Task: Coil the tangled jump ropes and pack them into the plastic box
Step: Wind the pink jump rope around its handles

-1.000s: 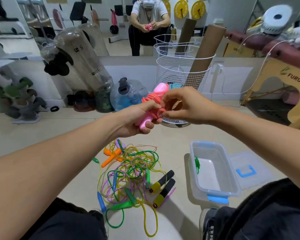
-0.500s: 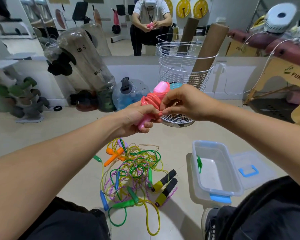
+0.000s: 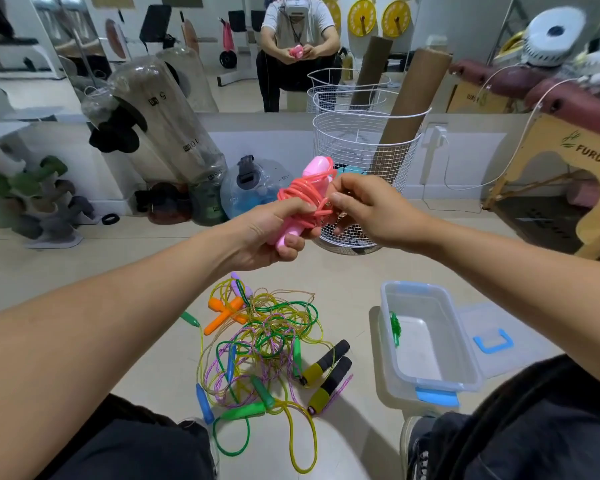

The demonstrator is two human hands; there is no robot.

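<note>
Overhead, a pink jump rope (image 3: 305,199) is gripped by the left hand (image 3: 267,233), apparently to keep its coil together. Its loose end is pinched by the right hand (image 3: 371,209), likely for tucking.

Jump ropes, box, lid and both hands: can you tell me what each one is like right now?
Pink jump rope: coiled around its pink handles, held up in both hands.
Left hand: grips the handles.
Right hand: pinches the cord.
Pile of ropes: tangled on the floor.
Plastic box: open, a small green thing inside.
Lid: off, flat on the floor beside the box.
</note>
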